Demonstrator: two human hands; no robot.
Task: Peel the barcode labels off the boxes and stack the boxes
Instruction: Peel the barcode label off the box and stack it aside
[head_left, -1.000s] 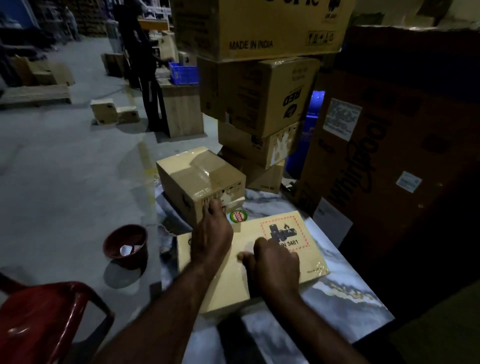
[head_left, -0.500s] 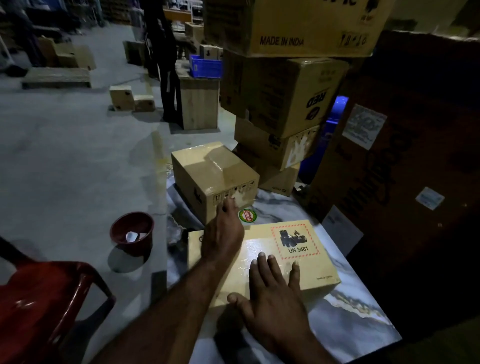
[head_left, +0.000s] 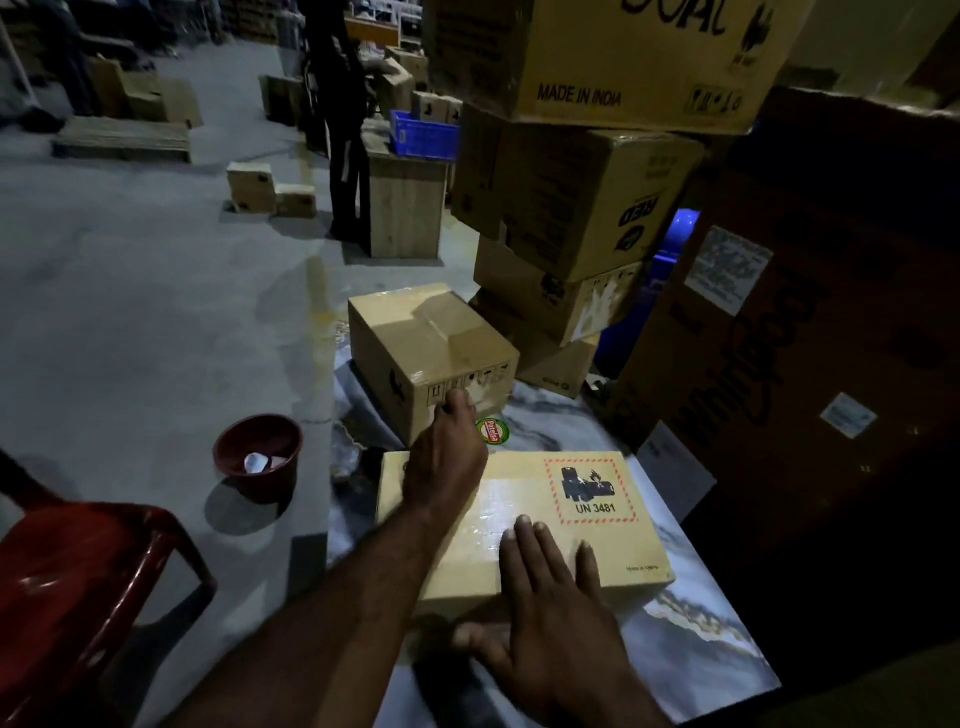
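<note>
A flat yellow box (head_left: 618, 551) with a red-hatched "UN 3481" mark lies on the marble-patterned table (head_left: 696, 644). My right hand (head_left: 556, 618) rests flat on its near edge, fingers straight. My left hand (head_left: 447, 457) reaches over the flat box's far left corner. Its fingertips touch the front face of a taped brown carton (head_left: 426, 358) standing behind. Whether those fingers pinch a label is hidden. A round green sticker (head_left: 492, 431) lies on the table between the two boxes.
A tall stack of brown cartons (head_left: 576, 208) rises behind the table. A large dark carton (head_left: 779, 338) stands at the right. On the floor at left are a maroon bowl (head_left: 257, 454) holding paper scraps and a red plastic chair (head_left: 78, 587). A person stands farther back.
My right hand went from curled on the flat box's top to flat and slid back to its near edge. My left hand stayed at the brown carton's front face.
</note>
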